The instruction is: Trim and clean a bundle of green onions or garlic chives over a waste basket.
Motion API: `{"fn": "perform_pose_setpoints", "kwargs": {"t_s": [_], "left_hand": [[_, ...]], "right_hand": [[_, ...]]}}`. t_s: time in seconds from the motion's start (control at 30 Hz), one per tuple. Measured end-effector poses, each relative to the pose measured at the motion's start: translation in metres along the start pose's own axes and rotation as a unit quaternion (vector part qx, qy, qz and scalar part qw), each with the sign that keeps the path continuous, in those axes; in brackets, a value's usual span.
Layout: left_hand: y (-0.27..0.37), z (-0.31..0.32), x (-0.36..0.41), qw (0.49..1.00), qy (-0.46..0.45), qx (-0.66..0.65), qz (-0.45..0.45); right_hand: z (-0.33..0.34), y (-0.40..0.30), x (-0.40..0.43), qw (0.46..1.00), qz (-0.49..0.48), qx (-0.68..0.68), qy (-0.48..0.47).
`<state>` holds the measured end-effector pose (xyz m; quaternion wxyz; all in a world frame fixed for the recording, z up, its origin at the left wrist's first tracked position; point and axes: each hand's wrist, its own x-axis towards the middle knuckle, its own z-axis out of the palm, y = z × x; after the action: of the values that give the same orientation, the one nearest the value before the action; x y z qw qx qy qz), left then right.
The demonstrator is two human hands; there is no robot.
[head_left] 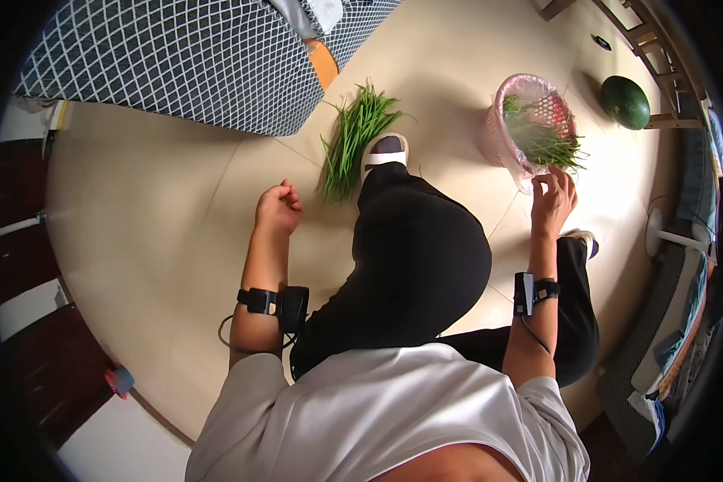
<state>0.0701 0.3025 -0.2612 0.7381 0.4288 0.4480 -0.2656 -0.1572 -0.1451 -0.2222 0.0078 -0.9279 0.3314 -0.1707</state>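
My left hand [280, 208] is raised over the floor, its fingers curled into the palm, and I see nothing in it. To its upper right, a bunch of long green leafy stalks [358, 141], like garlic chives, lies on the tiles beside my shoe [387, 150]. My right hand [554, 196] hangs palm down at the near rim of a pink plastic basket [495, 135] lined with a clear bag. Its fingers are bent, and their tips partly hide what is under them. Loose green stalks [545, 144] lie inside the basket, some poking over its right rim.
A watermelon [625, 102] rests on the floor right of the basket, by a wooden frame [675, 81]. A bed or couch with a lattice-patterned cover [187, 60] juts in at upper left. Dark red drawers [54, 367] line the left side. A white fan-like stand [655, 232] is at right.
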Motion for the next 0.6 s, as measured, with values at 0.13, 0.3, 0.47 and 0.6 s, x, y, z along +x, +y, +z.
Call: {"fn": "perform_pose_setpoints", "kwargs": {"t_s": [0.13,0.3,0.47,0.6], "left_hand": [[-0.019,-0.009,0.032,0.999,-0.015,0.047,0.0],[-0.051,-0.011,0.093,0.977,-0.041,0.205,0.031],[-0.091,-0.008,0.163,0.723,0.074,0.626,0.283],[-0.095,0.038,0.113,0.641,0.082,0.723,0.245]], "right_hand": [[0.007,0.01,-0.006,0.997,0.021,0.023,-0.064],[0.003,0.033,-0.03,0.994,-0.034,0.091,-0.046],[-0.065,0.005,-0.032,0.949,0.13,0.27,-0.094],[-0.095,0.007,-0.046,0.948,0.157,0.265,-0.084]]}}
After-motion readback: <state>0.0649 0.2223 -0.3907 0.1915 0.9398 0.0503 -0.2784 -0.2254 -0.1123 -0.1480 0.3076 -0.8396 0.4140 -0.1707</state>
